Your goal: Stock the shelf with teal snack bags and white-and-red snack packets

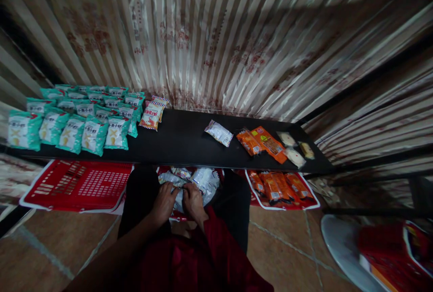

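Low between my knees, my left hand point(164, 204) and my right hand point(193, 202) are side by side over a red basket point(181, 218). The fingers of both curl onto a silvery snack bag point(179, 199), pinching it from either side; the fingertips are partly hidden. More silver-white snack bags point(205, 180) fill the basket around them. On the black table above lies a single white snack bag point(218, 133). Two orange-and-white snack bags point(153, 115) stand left of it, beside rows of teal snack bags point(91, 134).
Orange packets point(267, 143) and small clear-wrapped pieces point(295, 157) lie on the black table point(182, 143) at right. A red basket point(81, 186) is at left, another with orange packets point(282, 188) at right. A grey stool point(338, 238) is lower right; striped curtains point(203, 35) hang behind.
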Motion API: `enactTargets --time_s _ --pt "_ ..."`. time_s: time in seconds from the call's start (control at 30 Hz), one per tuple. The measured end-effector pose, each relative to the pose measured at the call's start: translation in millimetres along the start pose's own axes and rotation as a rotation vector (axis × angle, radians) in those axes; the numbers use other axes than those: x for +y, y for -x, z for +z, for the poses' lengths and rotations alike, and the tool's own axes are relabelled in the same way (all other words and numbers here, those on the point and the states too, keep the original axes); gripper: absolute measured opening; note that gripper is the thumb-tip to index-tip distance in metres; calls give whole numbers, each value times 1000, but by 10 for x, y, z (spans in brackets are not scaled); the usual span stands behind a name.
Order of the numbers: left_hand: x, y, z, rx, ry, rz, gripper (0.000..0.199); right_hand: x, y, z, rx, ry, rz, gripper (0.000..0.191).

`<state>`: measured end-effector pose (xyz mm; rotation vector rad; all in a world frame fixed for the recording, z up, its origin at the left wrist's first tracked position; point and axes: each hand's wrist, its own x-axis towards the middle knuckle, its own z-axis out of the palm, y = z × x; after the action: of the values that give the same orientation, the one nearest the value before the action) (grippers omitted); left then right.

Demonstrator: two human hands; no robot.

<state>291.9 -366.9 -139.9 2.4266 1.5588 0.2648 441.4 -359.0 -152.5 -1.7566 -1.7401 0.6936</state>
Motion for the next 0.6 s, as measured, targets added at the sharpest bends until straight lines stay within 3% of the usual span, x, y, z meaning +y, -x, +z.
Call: enactTargets --time_s 0.37,0.6 --pt "-87 -73 -99 -30 252 -17 46 117 -12 -90 73 -106 -12 28" --pt "-142 -81 -184 146 292 62 42 67 30 -149 187 -344 217 47"
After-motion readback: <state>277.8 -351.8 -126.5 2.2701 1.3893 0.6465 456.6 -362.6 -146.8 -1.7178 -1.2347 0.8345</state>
